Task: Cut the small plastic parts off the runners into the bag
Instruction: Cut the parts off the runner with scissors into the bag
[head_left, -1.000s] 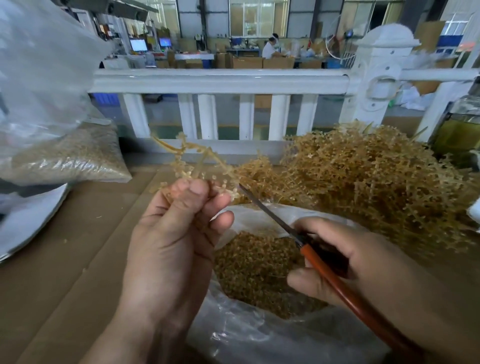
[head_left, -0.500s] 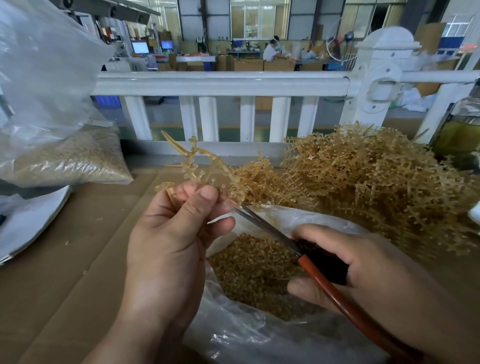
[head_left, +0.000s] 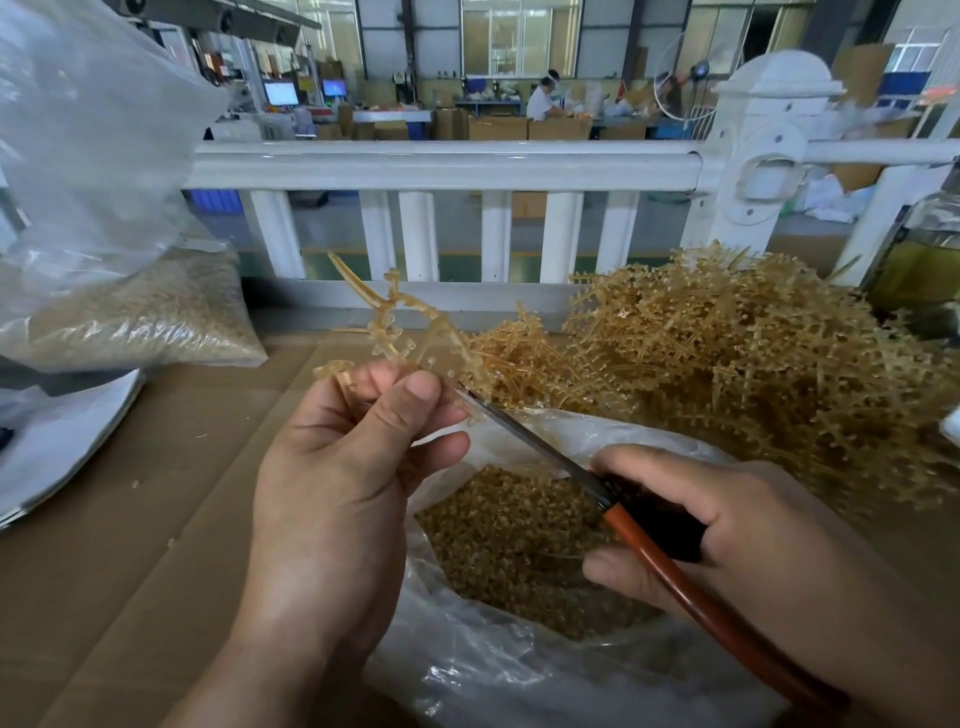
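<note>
Factory hall, cardboard-covered desk (head_left: 130, 519). Left hand (head_left: 332, 493) pinches 1 runner (head_left: 395, 322) over the open bag (head_left: 493, 665), likely so cut parts drop in. Right hand (head_left: 727, 530) grips red-handled scissors (head_left: 530, 441), blades at the runner.

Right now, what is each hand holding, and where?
The left hand pinches a runner at its lower end; the right hand grips scissors by the handles.

Runner (head_left: 400, 322): amber, branched, tilted, at 11 o'clock from the bag.
Scissors (head_left: 524, 438): red-handled, tips at the runner's lower branch.
Bag (head_left: 493, 675): clear, open, holding cut parts (head_left: 519, 540).
Runner pile (head_left: 727, 374): at 2 o'clock from the bag.
</note>
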